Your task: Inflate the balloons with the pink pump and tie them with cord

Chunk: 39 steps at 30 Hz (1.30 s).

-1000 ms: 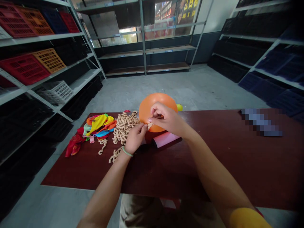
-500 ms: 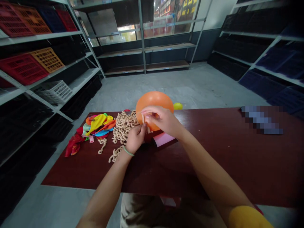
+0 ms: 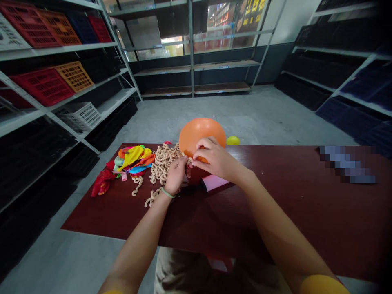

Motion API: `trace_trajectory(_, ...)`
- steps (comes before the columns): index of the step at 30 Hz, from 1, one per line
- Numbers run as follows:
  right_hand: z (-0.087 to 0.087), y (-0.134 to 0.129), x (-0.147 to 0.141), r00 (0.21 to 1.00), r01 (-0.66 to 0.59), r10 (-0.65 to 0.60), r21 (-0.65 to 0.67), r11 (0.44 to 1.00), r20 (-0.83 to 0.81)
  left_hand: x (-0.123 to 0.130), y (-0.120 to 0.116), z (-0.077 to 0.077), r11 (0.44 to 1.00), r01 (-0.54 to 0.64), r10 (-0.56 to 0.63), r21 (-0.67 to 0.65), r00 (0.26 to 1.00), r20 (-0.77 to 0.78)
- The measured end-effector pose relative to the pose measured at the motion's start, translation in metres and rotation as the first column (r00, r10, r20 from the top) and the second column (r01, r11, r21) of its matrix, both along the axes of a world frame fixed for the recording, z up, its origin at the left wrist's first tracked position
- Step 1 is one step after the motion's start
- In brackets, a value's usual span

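A large inflated orange balloon (image 3: pixel 200 132) sits just beyond my two hands, its neck hidden behind my fingers. My left hand (image 3: pixel 177 174), with a pale green band at the wrist, is closed in a pinch beside the balloon's lower side. Opposite it, the thumb and fingers of my right hand (image 3: pixel 218 160) are pinched together. Between the fingertips shows a short beige twisted cord (image 3: pixel 189 159), and both hands grip it. A heap of similar beige cords (image 3: pixel 163 161) lies just left of my left hand. Below my right hand rests a pink cylinder (image 3: pixel 214 182) with a dark end.
Flat balloons (image 3: pixel 131 159) in several colours are piled on the left of the dark red table (image 3: pixel 275 212). A yellow round thing (image 3: pixel 233 140) shows beyond the far edge. A blurred-out object (image 3: pixel 347 164) lies at right. Shelves with crates (image 3: pixel 49 83) stand at left.
My right hand has lowered, its fingers now at my left fingertips. The beige cord, earlier standing up between the hands, now shows only as a short bit. The view has shifted slightly.
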State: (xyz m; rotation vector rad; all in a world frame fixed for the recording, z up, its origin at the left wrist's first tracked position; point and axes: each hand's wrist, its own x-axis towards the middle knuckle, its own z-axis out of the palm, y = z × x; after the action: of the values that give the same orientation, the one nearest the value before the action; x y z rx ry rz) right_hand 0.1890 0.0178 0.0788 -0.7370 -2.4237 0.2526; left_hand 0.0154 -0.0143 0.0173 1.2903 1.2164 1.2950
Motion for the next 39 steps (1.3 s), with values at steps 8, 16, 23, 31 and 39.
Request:
trace_trajectory(8,-0.008,0.007,-0.003,0.998,0.042,-0.037,0.077,0.996,-0.057,-0.005,0.002,-0.003,0.999,0.039,-0.038,0.018,0.997,-0.073)
trace_trajectory(16,-0.009,0.007,-0.005,0.989,0.021,-0.005,0.107,0.994,-0.146,-0.008,0.006,0.001,0.984,0.097,-0.055,-0.152,0.964,0.26)
trace_trajectory(23,-0.007,0.009,0.002,0.989,-0.01,0.025,0.103,0.995,-0.145,-0.009,0.003,0.005,0.978,0.166,-0.116,-0.126,0.935,0.335)
trace_trajectory(31,-0.009,0.014,0.001,0.99,0.003,0.008,0.078,0.997,-0.139,-0.011,0.004,0.003,0.976,0.209,-0.194,-0.061,0.961,0.196)
trace_trajectory(39,-0.011,0.011,-0.004,0.993,0.033,-0.024,0.079,0.996,-0.116,-0.012,0.0,0.002,0.975,0.219,-0.22,0.039,0.975,0.029)
